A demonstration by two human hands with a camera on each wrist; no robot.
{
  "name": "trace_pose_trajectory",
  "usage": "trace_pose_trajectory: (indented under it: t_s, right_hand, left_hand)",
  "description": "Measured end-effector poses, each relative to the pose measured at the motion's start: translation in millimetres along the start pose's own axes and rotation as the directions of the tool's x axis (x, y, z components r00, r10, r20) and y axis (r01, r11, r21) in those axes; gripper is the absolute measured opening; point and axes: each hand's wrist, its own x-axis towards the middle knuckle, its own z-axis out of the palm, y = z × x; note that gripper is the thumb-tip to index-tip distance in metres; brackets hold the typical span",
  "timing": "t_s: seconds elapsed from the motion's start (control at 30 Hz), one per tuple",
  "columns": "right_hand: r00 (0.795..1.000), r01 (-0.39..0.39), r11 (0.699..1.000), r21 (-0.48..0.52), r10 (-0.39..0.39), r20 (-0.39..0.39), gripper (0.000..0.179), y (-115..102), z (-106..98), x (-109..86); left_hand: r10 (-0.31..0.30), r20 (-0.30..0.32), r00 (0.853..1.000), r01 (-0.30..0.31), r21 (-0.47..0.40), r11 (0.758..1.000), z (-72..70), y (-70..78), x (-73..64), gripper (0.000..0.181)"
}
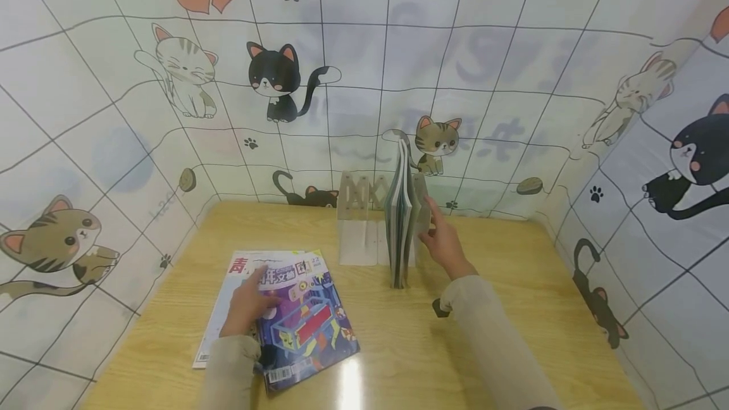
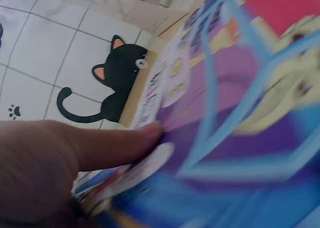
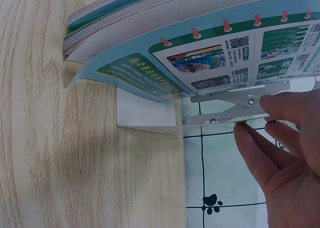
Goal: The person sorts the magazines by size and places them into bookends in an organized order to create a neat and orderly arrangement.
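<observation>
1. Head view: your left hand (image 1: 247,305) lies at the left edge of the purple magazine (image 1: 310,321), with its thumb (image 2: 120,143) on the cover. You cannot be told from these pictures to be gripping it, because the undersides of your fingers are hidden.

2. That purple magazine lies face up on the left half of the table (image 1: 410,347), nearest you, and overlaps the pale magazine (image 1: 235,277) beneath it, whose left strip shows.

3. Your right hand (image 1: 447,245) pinches the clear right-hand panel of the bookend (image 1: 361,242), thumb on the inner side and fingers on the outer, as the right wrist view shows.

4. The bookend stands near the back edge of the table, around its middle, with a pale base and crossed metal struts (image 3: 235,105) at the rear.

5. Several upright magazines (image 1: 400,207) stand in it, close to the panel you pinch, their near ends jutting past the front of the base. The outermost has a light blue cover with a green band and small red tabs.

6. Behind all this, in front of you, rises a white wall (image 1: 364,49) printed with grid lines, cats and paw marks. Your sleeves (image 1: 501,347) are pale.
</observation>
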Motion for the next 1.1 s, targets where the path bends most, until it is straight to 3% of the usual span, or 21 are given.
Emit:
trace_pose_trajectory:
  t_s: [0.1,0.33,0.53,0.7,1.1]
  right_hand:
    - [1.0,0.0,1.0,0.005,0.0,0.0,0.095,1.7,0.2,0.0]
    - [1.0,0.003,1.0,0.014,-0.003,-0.009,0.094,0.9,1.0,-0.5]
    - [1.0,0.001,1.0,0.025,-0.001,-0.003,0.093,-0.6,1.4,-1.7]
    - [1.0,-0.012,1.0,0.021,0.012,-0.006,0.093,0.4,1.4,-1.7]
    - [1.0,-0.014,1.0,0.011,0.014,0.0,0.094,-1.3,0.5,-1.6]
  left_hand:
    - [0.026,0.056,0.998,-0.027,0.011,1.0,-7.6,0.7,-3.0,0.087]
    - [0.123,0.122,0.985,-0.131,0.063,0.989,-22.5,3.0,-4.0,0.087]
    - [0.124,0.176,0.977,-0.122,-0.02,0.992,-32.1,18.5,-14.3,0.086]
    - [0.135,0.165,0.977,-0.119,-0.103,0.988,-35.3,32.6,-20.1,0.086]
    - [0.202,0.144,0.969,-0.182,-0.144,0.973,-39.4,55.7,-31.5,0.088]
